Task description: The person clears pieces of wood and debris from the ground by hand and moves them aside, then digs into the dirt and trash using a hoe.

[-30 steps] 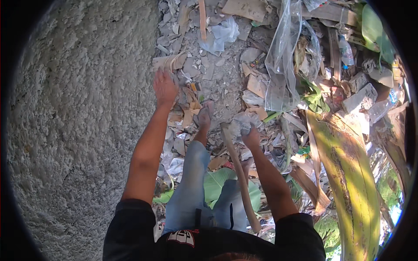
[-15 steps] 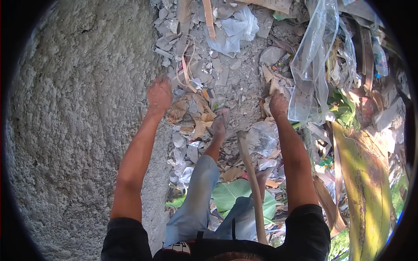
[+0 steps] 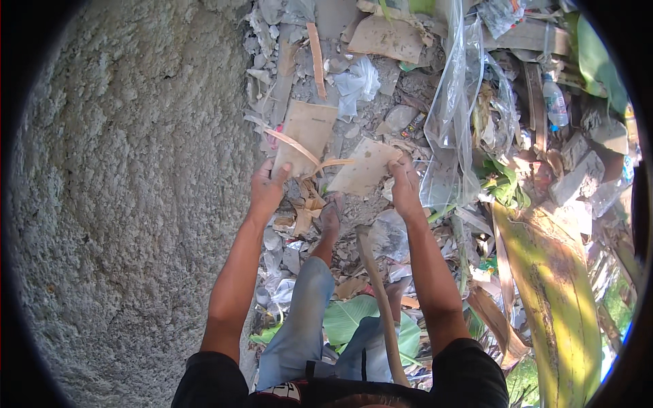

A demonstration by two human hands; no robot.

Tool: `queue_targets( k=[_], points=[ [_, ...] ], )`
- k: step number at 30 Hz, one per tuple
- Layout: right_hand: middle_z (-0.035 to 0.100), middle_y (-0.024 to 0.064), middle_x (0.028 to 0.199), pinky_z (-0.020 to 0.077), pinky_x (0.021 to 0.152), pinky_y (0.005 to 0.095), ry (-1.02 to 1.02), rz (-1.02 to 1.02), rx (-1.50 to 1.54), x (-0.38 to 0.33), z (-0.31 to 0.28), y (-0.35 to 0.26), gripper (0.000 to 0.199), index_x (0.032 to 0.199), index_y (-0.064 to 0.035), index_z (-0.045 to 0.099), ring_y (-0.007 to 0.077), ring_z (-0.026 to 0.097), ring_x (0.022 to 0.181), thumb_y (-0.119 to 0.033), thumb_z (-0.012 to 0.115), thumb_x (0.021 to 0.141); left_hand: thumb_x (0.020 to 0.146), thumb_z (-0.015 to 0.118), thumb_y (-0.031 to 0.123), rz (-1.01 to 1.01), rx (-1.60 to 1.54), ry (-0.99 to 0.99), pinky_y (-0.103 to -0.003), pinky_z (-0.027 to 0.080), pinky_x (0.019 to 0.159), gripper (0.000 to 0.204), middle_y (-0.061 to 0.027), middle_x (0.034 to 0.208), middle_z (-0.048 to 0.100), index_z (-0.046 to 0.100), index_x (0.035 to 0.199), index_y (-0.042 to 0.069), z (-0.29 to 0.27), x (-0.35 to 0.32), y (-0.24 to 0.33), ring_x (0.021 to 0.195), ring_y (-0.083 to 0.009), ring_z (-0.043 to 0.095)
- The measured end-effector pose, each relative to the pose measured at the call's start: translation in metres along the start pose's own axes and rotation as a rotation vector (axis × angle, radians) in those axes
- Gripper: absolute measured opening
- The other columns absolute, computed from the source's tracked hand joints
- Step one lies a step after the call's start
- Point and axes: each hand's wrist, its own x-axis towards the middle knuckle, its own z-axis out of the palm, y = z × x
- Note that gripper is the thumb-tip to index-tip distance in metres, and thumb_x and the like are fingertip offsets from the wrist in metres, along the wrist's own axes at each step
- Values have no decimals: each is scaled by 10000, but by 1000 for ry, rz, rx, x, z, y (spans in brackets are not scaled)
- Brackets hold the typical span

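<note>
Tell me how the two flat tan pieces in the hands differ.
The left piece is crossed by a curved strip; the right piece is mostly uncovered. The left piece extends upward in view from the left hand; the right piece slants down-left from the right hand. The left piece looks darker, the right piece paler. Both are flat and held.

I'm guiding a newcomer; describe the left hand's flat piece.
Find the rough grey surface at left. Beside its right edge, the left hand grips a flat tan piece; a narrow strip curving across it sets it apart from the other piece in the right hand.
</note>
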Motion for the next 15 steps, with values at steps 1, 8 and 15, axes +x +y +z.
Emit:
queue_targets(
  k=[1,8,15],
  points=[
    [589,111,933,424,825,341,7,18,-31,4,12,-6,225,1010,-9,526,243,563,931,-149,416,873,870,585,193,-13,2,8,-260,428,771,260,-34,950,624,590,1044,0,11,2,-1,838,-107,544],
    [546,73,1087,422,879,316,-20,272,713,35,34,12,281,1135,-47,433,166,543,987,-180,439,887,864,585,261,5,143,-276,-261,430,767,335,-66,928,634,592,1060,-11,42,19,11,840,-113,549],
    [522,54,977,450,775,286,287,201,297,31,-10,-10,202,1058,-71,401,117,530,870,-199,479,922,777,647,285,194,432,48,-294,451,708,306,-102,855,620,632,864,-8,18,70,58,768,-185,568]
  ],
)
